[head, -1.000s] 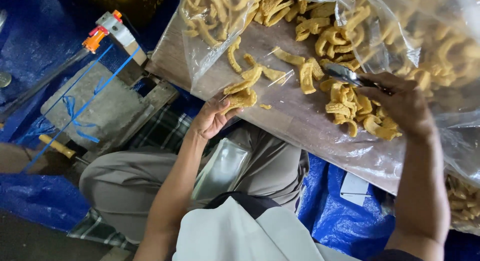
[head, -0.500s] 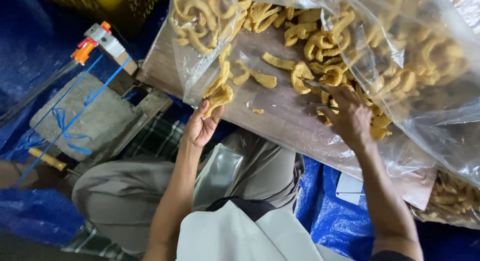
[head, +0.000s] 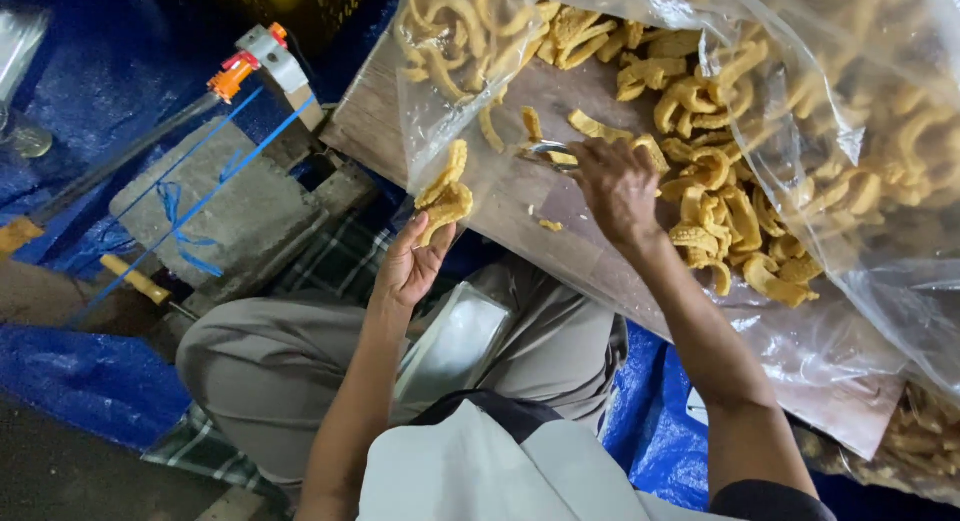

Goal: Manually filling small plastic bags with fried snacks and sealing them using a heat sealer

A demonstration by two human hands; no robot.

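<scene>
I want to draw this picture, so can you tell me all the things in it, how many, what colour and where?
Curled fried crackers: a heap too big to count, golden yellow, on the board and in the bag.
Big clear plastic bag: one, see-through, spread over the board.
Wooden board: one, brown, top middle.
Metal tongs: one pair, silver, in the right hand; partly hidden.
Grey stone block: one, left, with blue string across it.
Blue tarp: one, on the floor.
Shiny empty packet: one, silvery, on the lap.
Grey trousers: one pair, below.
Left hand: holds a few crackers at the board's edge.
Right hand: grips the tongs over the heap.
</scene>
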